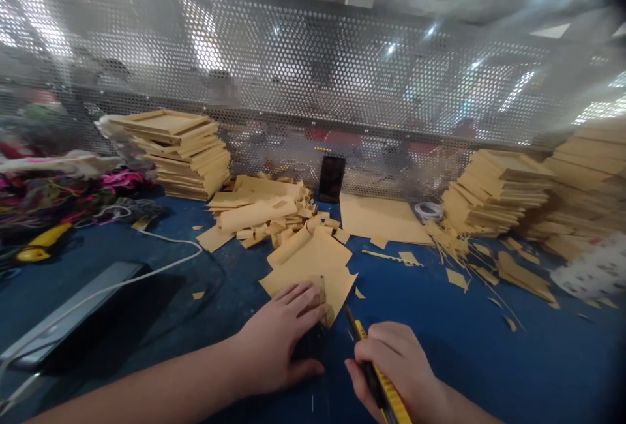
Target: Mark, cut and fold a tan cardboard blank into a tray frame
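My left hand (pixel 278 339) lies with its fingers stretched over the near part of a tan paper sheet (pixel 288 280). Under and beside those fingertips is a small flat template-like piece (pixel 319 290), partly hidden, whose kind I cannot make out. In my right hand (pixel 398 362) is a yellow and black utility knife (pixel 379 381), the fingers wrapped round its handle. The knife's tip points up and left, close to the sheet's right edge. Just beyond lies another tan sheet with a curled edge (pixel 317 248).
Behind the sheets rise a heap of cut paper pieces (pixel 264 209) and an upright phone (pixel 331 178). Tan stacks stand left (pixel 188 156) and right (pixel 499 189). A power bank-like box (pixel 83 306) with a white cable (pixel 180 241) lies left, near tangled yarn (pixel 98 189). A perforated metal screen (pixel 303 72) closes the back.
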Tool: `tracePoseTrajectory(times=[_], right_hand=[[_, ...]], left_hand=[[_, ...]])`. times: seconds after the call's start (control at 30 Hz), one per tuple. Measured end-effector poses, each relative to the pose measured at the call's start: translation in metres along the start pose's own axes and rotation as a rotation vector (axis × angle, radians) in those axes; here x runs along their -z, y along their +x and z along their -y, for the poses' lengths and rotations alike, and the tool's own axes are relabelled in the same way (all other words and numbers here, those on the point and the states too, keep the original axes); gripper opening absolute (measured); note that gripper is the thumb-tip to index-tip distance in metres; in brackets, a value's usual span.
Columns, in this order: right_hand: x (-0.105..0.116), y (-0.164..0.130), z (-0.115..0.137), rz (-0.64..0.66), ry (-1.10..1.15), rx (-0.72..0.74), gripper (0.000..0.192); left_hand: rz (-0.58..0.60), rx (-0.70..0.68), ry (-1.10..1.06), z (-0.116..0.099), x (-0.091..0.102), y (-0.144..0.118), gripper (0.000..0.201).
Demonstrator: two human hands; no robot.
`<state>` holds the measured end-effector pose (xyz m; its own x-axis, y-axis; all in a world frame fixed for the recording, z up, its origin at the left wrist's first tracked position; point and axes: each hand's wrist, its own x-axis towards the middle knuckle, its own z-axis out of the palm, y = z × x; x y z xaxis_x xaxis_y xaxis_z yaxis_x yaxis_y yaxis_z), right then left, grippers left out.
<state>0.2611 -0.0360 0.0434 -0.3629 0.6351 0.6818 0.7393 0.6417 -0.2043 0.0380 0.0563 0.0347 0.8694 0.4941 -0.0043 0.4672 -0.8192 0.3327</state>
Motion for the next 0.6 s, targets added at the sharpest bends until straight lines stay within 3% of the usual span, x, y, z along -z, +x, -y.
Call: tracePoseTrajectory(times=[0.27,0.6], right_hand=[[0.0,0.0,0.001,0.052,-0.014,-0.037,0.013],[-0.003,-0.002,-0.009,0.177,-0.138,0.044,0.008]], left_hand=[[0.023,0.052,-0.019,-0.002,-0.001,0.002,0.082],[0.046,0.043,-0.059,0.0,-0.004,0.005,0.086]])
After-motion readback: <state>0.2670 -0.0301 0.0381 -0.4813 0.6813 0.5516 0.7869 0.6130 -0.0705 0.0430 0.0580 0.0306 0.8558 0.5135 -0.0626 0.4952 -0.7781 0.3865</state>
